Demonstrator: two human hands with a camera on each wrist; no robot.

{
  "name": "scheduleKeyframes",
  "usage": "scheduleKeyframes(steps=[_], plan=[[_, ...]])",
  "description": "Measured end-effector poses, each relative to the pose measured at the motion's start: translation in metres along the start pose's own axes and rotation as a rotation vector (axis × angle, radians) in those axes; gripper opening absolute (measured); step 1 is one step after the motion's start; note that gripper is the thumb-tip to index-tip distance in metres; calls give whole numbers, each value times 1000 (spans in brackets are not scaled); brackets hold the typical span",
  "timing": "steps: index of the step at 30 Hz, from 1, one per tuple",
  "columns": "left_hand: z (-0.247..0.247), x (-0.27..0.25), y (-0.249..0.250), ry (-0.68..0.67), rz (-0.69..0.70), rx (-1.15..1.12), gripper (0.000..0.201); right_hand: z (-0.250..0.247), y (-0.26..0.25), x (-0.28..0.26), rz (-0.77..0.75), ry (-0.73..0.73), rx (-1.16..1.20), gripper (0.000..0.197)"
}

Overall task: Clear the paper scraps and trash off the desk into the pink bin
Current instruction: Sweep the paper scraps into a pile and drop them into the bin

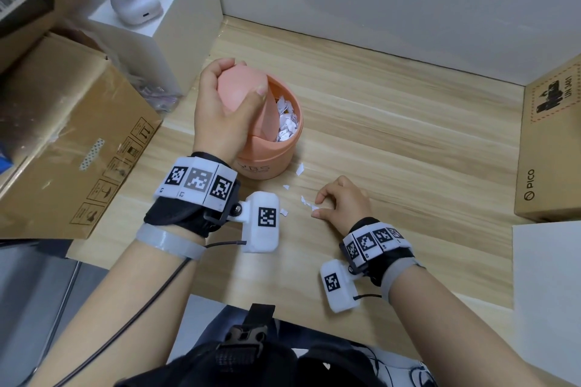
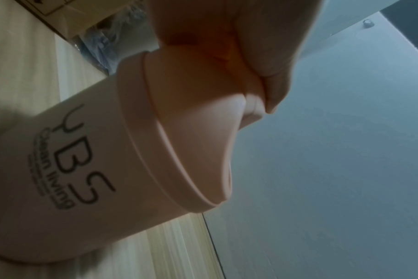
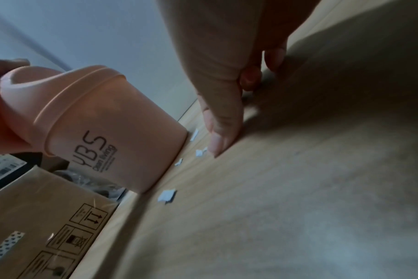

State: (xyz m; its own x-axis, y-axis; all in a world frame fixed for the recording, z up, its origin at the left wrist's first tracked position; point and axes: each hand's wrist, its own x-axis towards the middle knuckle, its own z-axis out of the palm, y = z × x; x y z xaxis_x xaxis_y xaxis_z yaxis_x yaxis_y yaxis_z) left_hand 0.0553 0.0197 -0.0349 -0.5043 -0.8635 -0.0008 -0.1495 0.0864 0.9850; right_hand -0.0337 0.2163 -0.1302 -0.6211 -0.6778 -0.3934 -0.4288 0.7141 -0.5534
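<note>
"YBS" on pink bin point(image 3: 122, 151); "PICO" box point(image 1: 548, 148)

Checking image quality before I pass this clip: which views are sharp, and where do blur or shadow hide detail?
Head view: evenly lit and sharp; paper scraps and pink bin clear, edges bowed by the wide lens. Left wrist view: dim, the left hand close and soft. Right wrist view: dim, the right hand casting broad shadow over the desk, foreground blurred.
</note>
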Motion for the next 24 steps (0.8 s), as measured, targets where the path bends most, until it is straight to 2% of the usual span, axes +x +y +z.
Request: scheduleKeyframes(steps=[2, 6, 12, 16, 19, 22, 24], plan=[[0, 0, 0, 1, 1, 7, 51, 1, 1, 0, -32, 7, -41, 19], [0, 0, 1, 2, -5, -1, 49, 2, 0, -1, -107, -33, -154, 9], [0, 0, 1, -2, -19, -24, 49, 3, -6, 6, -99, -35, -77, 9], [0, 0, 1, -7, -10, -27, 50, 9, -10, 18, -91, -42, -65, 33], [0, 0, 0, -14, -9, -38, 49, 12, -13, 23, -67, 4, -6, 47], [0, 0, 0, -16, -9, -44, 49, 10, -24, 26, 2, 63, -1, 72], [0, 0, 0, -16, -8, -45, 48, 9, -29, 31, 43, 77, 7, 78]])
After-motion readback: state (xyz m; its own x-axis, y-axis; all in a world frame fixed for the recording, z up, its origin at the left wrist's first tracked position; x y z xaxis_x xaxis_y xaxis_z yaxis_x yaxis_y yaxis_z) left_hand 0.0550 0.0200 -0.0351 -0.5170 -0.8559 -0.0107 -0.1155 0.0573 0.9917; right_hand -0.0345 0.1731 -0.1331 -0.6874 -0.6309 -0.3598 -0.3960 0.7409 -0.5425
